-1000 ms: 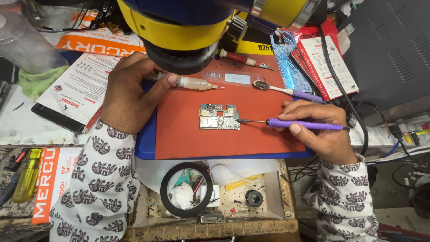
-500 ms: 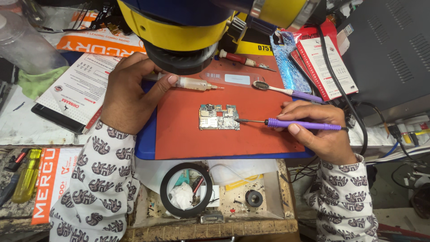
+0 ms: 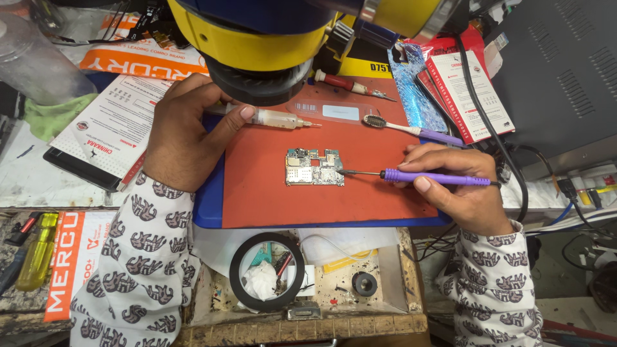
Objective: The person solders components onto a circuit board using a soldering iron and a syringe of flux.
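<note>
Left hand (image 3: 183,138) curled in a closed grip on a syringe (image 3: 276,118), thumb pressed along the barrel, nozzle aimed right over the red mat (image 3: 270,193). Right hand (image 3: 459,186) closed in a pen-like grip on a purple iron (image 3: 411,176), held nearly level, metal tip touching the right edge of the board (image 3: 313,168). Board flat near the middle of the mat, well apart from the left hand, directly below the yellow microscope head (image 3: 257,45). Purple-handled brush (image 3: 411,130) lying on the mat just above the right hand, bristles toward the left. Red-handled screwdriver (image 3: 350,84) at the mat's far edge, beside a clear plastic strip (image 3: 337,110). Black cable (image 3: 479,109) running from the iron's rear, up past red-and-white packets (image 3: 466,90). Black ring (image 3: 268,272) on the table edge near the body, white tissue inside it, next to a small black roller (image 3: 364,283) in a wooden tray (image 3: 385,302). Yellow screwdriver (image 3: 37,254) far left. Patterned sleeves (image 3: 141,257) on both arms.
</note>
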